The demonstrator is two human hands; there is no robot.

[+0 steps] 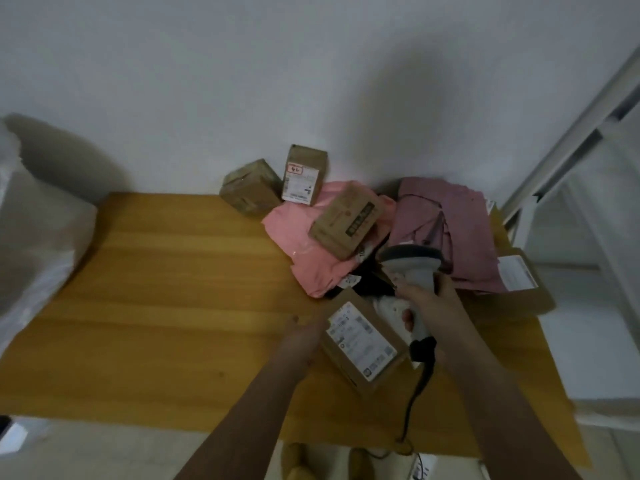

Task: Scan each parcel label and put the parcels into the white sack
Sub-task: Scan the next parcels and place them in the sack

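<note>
My right hand [434, 306] grips a grey barcode scanner [410, 268] by its handle, its head over the parcel pile. A brown cardboard parcel [363, 344] with a white label facing up lies near the table's front, and my left hand [301, 341] holds its left side. The white sack [31, 237] stands at the far left beside the table. Further parcels lie at the back: a pink mailer [301, 244], a mauve mailer [446, 233], and three small brown boxes [348, 220], [303, 174], [251, 187].
The wooden table [173, 289] meets a white wall behind. Another labelled brown box [519, 282] sits at the table's right edge. The scanner's black cable [415, 396] hangs off the front edge. A white frame [571, 150] rises at the right.
</note>
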